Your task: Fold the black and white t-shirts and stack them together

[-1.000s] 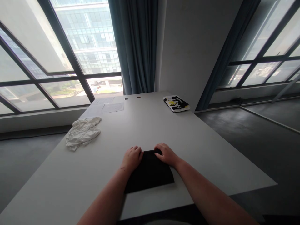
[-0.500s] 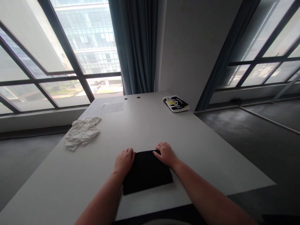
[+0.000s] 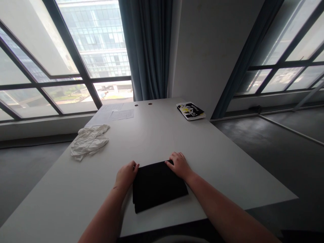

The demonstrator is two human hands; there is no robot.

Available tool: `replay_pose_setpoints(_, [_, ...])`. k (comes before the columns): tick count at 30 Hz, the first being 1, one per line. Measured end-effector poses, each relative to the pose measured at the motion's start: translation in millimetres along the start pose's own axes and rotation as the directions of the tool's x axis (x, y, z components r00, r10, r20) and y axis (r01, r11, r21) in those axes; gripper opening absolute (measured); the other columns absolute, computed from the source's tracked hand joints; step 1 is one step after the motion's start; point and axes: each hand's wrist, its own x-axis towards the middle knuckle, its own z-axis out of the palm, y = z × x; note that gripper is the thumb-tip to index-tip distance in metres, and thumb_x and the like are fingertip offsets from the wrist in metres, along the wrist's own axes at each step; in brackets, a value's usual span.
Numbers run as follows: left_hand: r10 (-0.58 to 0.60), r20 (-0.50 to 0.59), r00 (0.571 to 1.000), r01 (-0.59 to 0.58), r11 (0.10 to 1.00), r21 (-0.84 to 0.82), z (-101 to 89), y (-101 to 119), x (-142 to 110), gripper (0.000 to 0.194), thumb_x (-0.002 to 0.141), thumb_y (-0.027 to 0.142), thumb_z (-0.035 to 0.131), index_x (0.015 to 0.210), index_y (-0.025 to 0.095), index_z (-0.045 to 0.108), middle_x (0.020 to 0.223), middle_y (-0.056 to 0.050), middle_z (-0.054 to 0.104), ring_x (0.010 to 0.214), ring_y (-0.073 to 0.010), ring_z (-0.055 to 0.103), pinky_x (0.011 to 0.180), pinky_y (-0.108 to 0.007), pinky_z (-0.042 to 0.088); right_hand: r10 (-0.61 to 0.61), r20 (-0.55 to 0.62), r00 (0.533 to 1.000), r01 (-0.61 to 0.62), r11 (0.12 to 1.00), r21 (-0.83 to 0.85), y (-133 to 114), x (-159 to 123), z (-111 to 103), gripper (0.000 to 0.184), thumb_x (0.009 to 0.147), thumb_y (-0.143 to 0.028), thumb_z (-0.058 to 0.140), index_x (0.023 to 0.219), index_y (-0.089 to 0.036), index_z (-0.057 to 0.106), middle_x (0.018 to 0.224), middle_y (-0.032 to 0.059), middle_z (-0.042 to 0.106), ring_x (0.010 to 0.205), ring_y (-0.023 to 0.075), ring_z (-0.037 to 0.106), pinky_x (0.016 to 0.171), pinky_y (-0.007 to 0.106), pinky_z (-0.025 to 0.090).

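Observation:
A folded black cloth [image 3: 159, 187] lies on the white table in front of me, its layers showing at the lower left corner. Its far left corner is pinched by my left hand [image 3: 127, 173], fingers closed. At the far right corner, my right hand [image 3: 179, 166] grips the cloth, thumb on top and fingers curled over the far edge. Parts of both corners are hidden under my hands.
Left of my hands, a crumpled white cloth [image 3: 89, 141] lies near the left edge of the table [image 3: 152, 138]. Printed paper sheets [image 3: 122, 114] are farther back. A black, white and yellow book [image 3: 191, 111] sits at the far right, near a wall and curtains.
My left hand has shifted left and slightly nearer, and more of the black cloth's left side now shows, a little spread and turned. My right hand has hardly moved.

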Motion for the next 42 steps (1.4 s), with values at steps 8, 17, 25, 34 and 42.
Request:
replay_pose_setpoints(8, [0.169,-0.062,0.984,-0.169,0.986,0.003,8.7,4.1,-0.9,0.026,0.104,0.033,0.042,0.107,0.022,0.066,0.113,-0.008,0.070,0.108,-0.0228,0.066,0.098,-0.033,0.047,0.065,-0.072,0.995,-0.067,0.997,-0.032,3.3,-1.3,0.9,0.017,0.097,-0.037,0.067,0.095,-0.021,0.065,0.103,0.0063,0.065,0.101,0.0252,0.056,0.106,0.044,0.035])
replay_pose_setpoints(17, [0.399,-0.016,0.917,-0.399,0.915,-0.062,1.2,24.2,0.7,0.038,0.098,0.017,0.045,0.130,0.027,0.063,0.125,-0.006,0.070,0.116,-0.0229,0.064,0.104,-0.038,0.047,-0.081,-0.085,0.993,0.089,0.991,0.096,6.5,-1.9,1.2,0.019,0.099,-0.038,0.061,0.092,-0.020,0.057,0.101,0.0072,0.063,0.100,0.0255,0.057,0.112,0.050,0.034])
replay_pose_setpoints(25, [0.513,0.080,0.855,-0.508,0.858,-0.068,11.5,66.9,19.3,0.037,0.106,0.048,0.039,0.114,0.024,0.066,0.112,-0.008,0.074,0.109,-0.0250,0.068,0.092,-0.035,0.051,0.005,-0.023,1.000,0.010,0.778,0.629,6.2,-7.2,-6.9,0.031,0.099,-0.052,0.058,0.108,-0.023,0.052,0.086,0.0001,0.063,0.075,0.0182,0.059,0.073,0.031,0.049])
replay_pose_setpoints(34, [0.288,0.023,0.957,-0.286,0.957,-0.055,15.1,39.9,25.6,0.038,0.108,0.046,0.028,0.105,0.025,0.059,0.103,-0.007,0.074,0.099,-0.0229,0.070,0.083,-0.031,0.046,-0.240,0.350,0.905,-0.254,0.353,0.900,7.3,-9.3,-20.7,0.068,0.093,-0.046,0.072,0.153,-0.034,0.042,0.143,0.0079,0.056,0.108,0.0229,0.067,0.088,0.037,0.059])
replay_pose_setpoints(42, [0.273,0.019,0.962,-0.271,0.960,-0.070,17.6,44.2,23.9,0.037,0.109,0.045,0.026,0.109,0.027,0.057,0.098,-0.005,0.076,0.093,-0.0229,0.072,0.076,-0.030,0.043,-0.325,0.435,0.840,-0.222,0.526,0.821,4.5,11.7,-28.8,0.070,0.086,-0.043,0.079,0.150,-0.028,0.056,0.143,0.0068,0.061,0.128,0.0287,0.060,0.113,0.045,0.047])
